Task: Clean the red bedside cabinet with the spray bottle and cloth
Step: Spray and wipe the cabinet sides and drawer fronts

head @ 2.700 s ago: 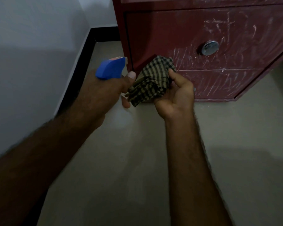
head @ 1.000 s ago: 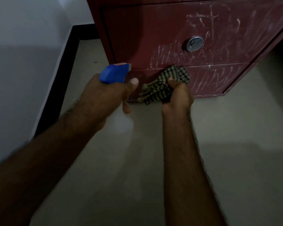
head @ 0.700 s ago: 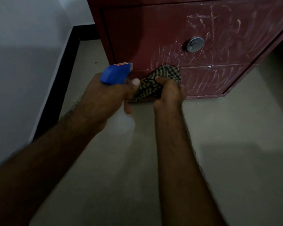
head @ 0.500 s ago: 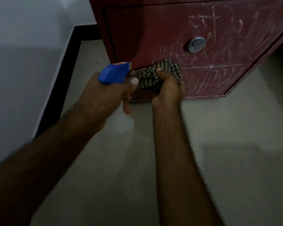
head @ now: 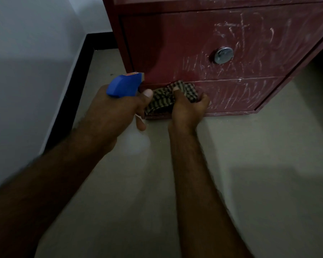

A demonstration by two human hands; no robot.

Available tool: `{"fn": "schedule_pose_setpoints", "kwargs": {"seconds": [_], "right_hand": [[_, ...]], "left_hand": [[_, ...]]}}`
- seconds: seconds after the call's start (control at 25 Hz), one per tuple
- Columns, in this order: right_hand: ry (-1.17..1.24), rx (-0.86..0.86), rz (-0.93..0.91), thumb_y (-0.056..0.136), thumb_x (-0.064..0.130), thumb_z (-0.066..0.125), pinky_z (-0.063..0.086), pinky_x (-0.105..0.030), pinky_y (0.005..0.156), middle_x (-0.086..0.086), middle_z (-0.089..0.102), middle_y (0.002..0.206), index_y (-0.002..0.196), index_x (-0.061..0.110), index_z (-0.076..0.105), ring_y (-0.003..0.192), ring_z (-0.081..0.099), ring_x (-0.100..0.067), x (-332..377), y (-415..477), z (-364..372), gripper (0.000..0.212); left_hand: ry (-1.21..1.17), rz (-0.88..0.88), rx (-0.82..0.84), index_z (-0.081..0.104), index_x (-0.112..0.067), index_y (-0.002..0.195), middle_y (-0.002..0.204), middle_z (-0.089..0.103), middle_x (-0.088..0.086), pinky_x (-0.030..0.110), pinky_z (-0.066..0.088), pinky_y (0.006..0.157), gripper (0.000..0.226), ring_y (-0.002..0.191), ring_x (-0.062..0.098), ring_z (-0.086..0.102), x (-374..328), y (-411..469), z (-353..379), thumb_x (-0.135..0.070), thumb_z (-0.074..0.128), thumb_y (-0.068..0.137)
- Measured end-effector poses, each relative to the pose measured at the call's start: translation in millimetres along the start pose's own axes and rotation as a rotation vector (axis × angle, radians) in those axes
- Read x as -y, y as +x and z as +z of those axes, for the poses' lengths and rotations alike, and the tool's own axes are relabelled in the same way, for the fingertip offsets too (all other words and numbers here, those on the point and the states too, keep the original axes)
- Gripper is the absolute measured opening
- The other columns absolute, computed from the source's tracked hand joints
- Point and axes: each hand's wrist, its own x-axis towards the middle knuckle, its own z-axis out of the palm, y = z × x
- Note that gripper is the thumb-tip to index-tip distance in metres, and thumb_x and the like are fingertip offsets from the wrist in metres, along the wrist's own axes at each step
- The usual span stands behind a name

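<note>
- Wall (head: pixel 26 71), pale, fills the far left, edged by a black skirting (head: pixel 77 81) that meets the floor (head: pixel 268 183).
- Left hand (head: pixel 116 112) grips the blue-headed spray bottle (head: pixel 123 86), fingers curled round its neck, thumb on top, nozzle towards the lower left corner of the red bedside cabinet (head: pixel 175 43).
- Checked cloth (head: pixel 162 99) lies bunched against the cabinet's bottom panel, just right of the nozzle.
- Right hand (head: pixel 186 110) holds the cloth, fingers curled into it, pressing it to the panel.
- White scratchy streaks cover the cabinet front around a round metal knob (head: pixel 223 55).
</note>
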Motion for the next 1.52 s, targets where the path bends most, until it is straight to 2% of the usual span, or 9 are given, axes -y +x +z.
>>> {"fn": "schedule_pose_setpoints", "kwargs": {"seconds": [0.16,0.32,0.52,0.6,0.72,0.92,1.08,1.24,1.52], "right_hand": [[0.017,0.067,-0.105,0.081,0.02,0.089,0.061,-0.042,0.097,0.0,0.061,0.131,0.149,0.027,0.042,0.113,0.067,-0.018,15,3,9,0.082],[0.021,0.035,-0.012,0.081,0.018,0.087,0.061,-0.046,0.096,-0.001,0.059,0.132,0.155,0.023,0.038,0.112,0.066,-0.02,7,-2,1,0.089],[0.117,0.126,-0.048,0.082,0.01,0.086,0.064,-0.04,0.088,-0.001,0.057,0.135,0.155,0.031,0.036,0.116,0.065,-0.017,27,0,3,0.091],[0.124,0.087,-0.001,0.085,0.005,0.083,0.063,-0.037,0.089,0.002,0.059,0.13,0.156,0.027,0.037,0.112,0.066,-0.015,25,0,0,0.087],[0.149,0.006,0.06,0.085,0.004,0.083,0.06,-0.044,0.099,-0.006,0.057,0.144,0.156,0.021,0.038,0.118,0.066,-0.022,23,2,-6,0.085],[0.218,0.064,-0.028,0.083,0.002,0.085,0.064,-0.043,0.09,-0.003,0.065,0.118,0.149,0.021,0.045,0.108,0.071,-0.022,45,3,-4,0.08],[0.228,-0.063,0.082,0.083,0.001,0.085,0.061,-0.048,0.096,-0.012,0.063,0.136,0.151,0.014,0.044,0.115,0.069,-0.027,37,8,-11,0.08],[0.25,0.001,0.019,0.084,0.005,0.085,0.064,-0.046,0.089,-0.006,0.064,0.127,0.151,0.021,0.043,0.107,0.071,-0.023,48,11,-11,0.081],[0.27,-0.094,0.08,0.082,0.007,0.088,0.063,-0.047,0.093,-0.011,0.061,0.139,0.147,0.02,0.047,0.115,0.068,-0.026,43,18,-17,0.078]], "left_hand": [[-0.024,-0.019,-0.018,0.06,-0.028,0.1,0.089,0.068,0.009,0.056,0.055,0.093,0.017,0.072,0.026,0.068,0,3,0,-0.035,0.071,0.09],[-0.02,-0.018,-0.014,0.061,-0.018,0.096,0.089,0.067,0.01,0.056,0.056,0.09,0.019,0.071,0.026,0.067,-2,4,1,-0.034,0.069,0.091],[-0.012,-0.025,-0.014,0.062,-0.01,0.1,0.093,0.069,0.009,0.059,0.052,0.096,0.029,0.079,0.025,0.067,-4,5,0,-0.036,0.069,0.09],[-0.023,-0.028,-0.02,0.063,-0.013,0.099,0.086,0.069,0.005,0.059,0.052,0.096,0.027,0.072,0.021,0.068,-5,6,-1,-0.037,0.07,0.089],[-0.016,-0.029,-0.021,0.062,-0.02,0.092,0.079,0.069,-0.001,0.06,0.052,0.095,0.021,0.071,0.021,0.069,-4,6,-1,-0.039,0.07,0.088],[-0.02,-0.052,-0.018,0.062,-0.022,0.097,0.093,0.068,0.004,0.06,0.051,0.097,0.022,0.085,0.026,0.068,-4,4,-1,-0.04,0.07,0.088],[-0.035,-0.047,-0.021,0.06,-0.027,0.098,0.096,0.068,0.009,0.061,0.051,0.096,0.021,0.086,0.029,0.068,-7,3,1,-0.041,0.071,0.087],[-0.033,-0.059,-0.013,0.06,-0.026,0.109,0.098,0.068,0.008,0.06,0.051,0.097,0.03,0.09,0.028,0.067,-9,2,5,-0.042,0.07,0.086],[-0.024,-0.046,-0.015,0.057,-0.032,0.098,0.092,0.068,0.007,0.06,0.051,0.097,0.018,0.079,0.024,0.068,-9,3,8,-0.04,0.069,0.088]]}}
